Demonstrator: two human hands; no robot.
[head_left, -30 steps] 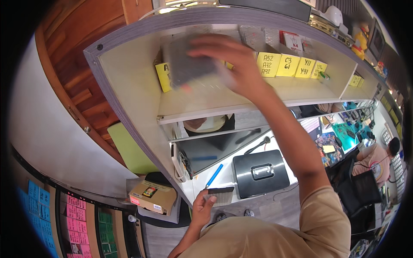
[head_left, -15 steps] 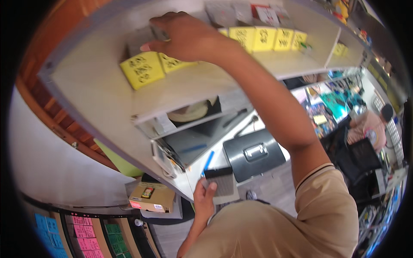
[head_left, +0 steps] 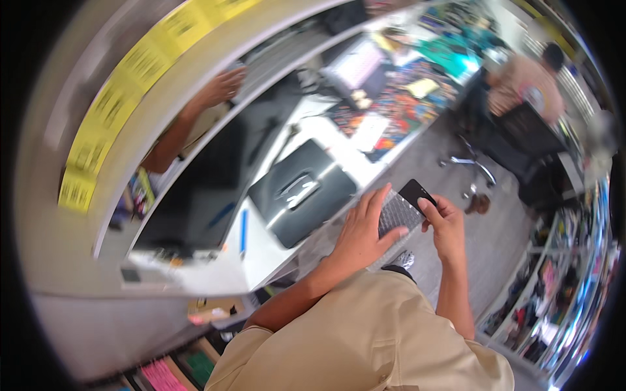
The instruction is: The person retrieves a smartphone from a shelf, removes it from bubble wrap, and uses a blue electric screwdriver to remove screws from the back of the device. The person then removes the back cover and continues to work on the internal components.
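Note:
My left hand (head_left: pixel 366 228) holds a translucent grey bubble-wrap pouch (head_left: pixel 393 218) in front of my body, its fingers stretched along the pouch and its thumb across the front. At the pouch's upper right edge, my right hand (head_left: pixel 447 225) pinches a thin black phone-shaped panel (head_left: pixel 412 190) between thumb and fingers. The panel's lower left part meets the pouch; whether it lies partly inside, I cannot tell. Both hands are over the floor, just right of the white desk (head_left: pixel 261 257).
A black case with a handle (head_left: pixel 303 192) and a blue strip (head_left: pixel 244 230) lie on the desk beside a large dark screen (head_left: pixel 202 189). Yellow-labelled boxes (head_left: pixel 124 98) line the upper left shelf. Another person (head_left: pixel 528 85) sits by a black chair (head_left: pixel 528 130) at the far right.
My right hand has come down from the shelf boxes and now grips the black panel at the pouch. The left hand and pouch have moved right, and the view has turned right.

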